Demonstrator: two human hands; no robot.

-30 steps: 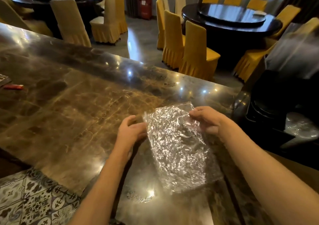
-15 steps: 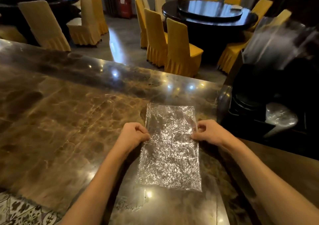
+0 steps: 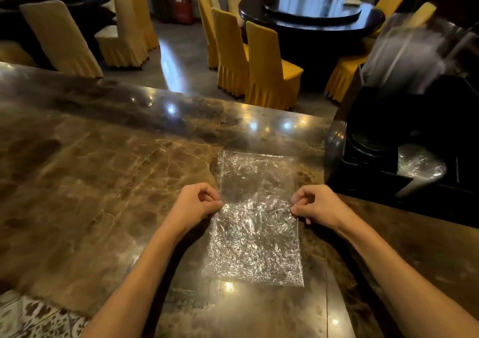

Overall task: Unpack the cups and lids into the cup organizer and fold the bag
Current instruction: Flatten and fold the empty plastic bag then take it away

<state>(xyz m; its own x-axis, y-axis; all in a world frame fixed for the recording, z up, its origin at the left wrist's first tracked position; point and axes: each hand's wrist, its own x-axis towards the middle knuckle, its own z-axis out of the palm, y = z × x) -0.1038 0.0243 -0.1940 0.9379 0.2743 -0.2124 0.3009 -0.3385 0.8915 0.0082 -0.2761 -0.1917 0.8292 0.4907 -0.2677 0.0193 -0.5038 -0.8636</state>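
Note:
A crinkled clear plastic bag (image 3: 255, 223) lies flat on the brown marble counter (image 3: 103, 182), spread out lengthwise away from me. My left hand (image 3: 197, 203) pinches its left edge about halfway along. My right hand (image 3: 315, 204) pinches the right edge at the same height. The black cup organizer (image 3: 368, 177) stands at the right, with dark lids (image 3: 370, 143) in one slot, clear lids (image 3: 418, 164) in another, and blurred clear cups (image 3: 407, 58) sticking out of its top.
Beyond the counter's far edge are round dark dining tables (image 3: 311, 14) with yellow-covered chairs (image 3: 267, 63). A patterned tile surface (image 3: 33, 319) shows at the lower left corner.
The bag went from held up and crumpled between my hands to lying flat on the counter. Both hands now pinch its side edges lower down, and the far half lies smooth.

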